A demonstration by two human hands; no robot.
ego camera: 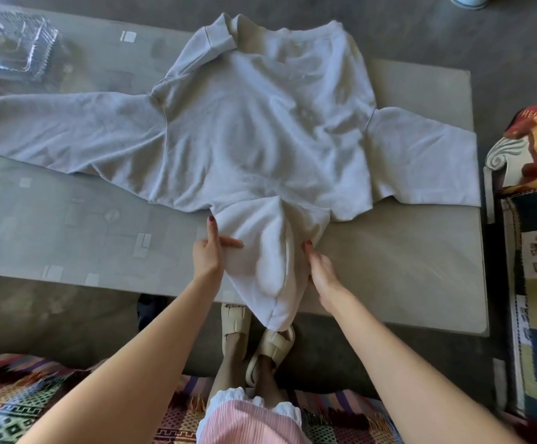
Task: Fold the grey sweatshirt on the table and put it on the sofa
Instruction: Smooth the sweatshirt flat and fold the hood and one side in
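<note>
Head view: soft grey sweatshirt (260,129) spread on table (405,251); left hand (209,251) grip pinches hood, right hand (320,270) flat

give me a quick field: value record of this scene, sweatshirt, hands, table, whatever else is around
garment: grey sweatshirt, spread flat, sleeves out to both sides
hood: hangs over the near table edge, between the hands
left hand: left hand holds the hood's left edge, thumb on top
right hand: right hand lies against the hood's right edge, fingers straight
surface: table
other items: clear plastic container at the far left corner
fold progress: not yet folded
</note>
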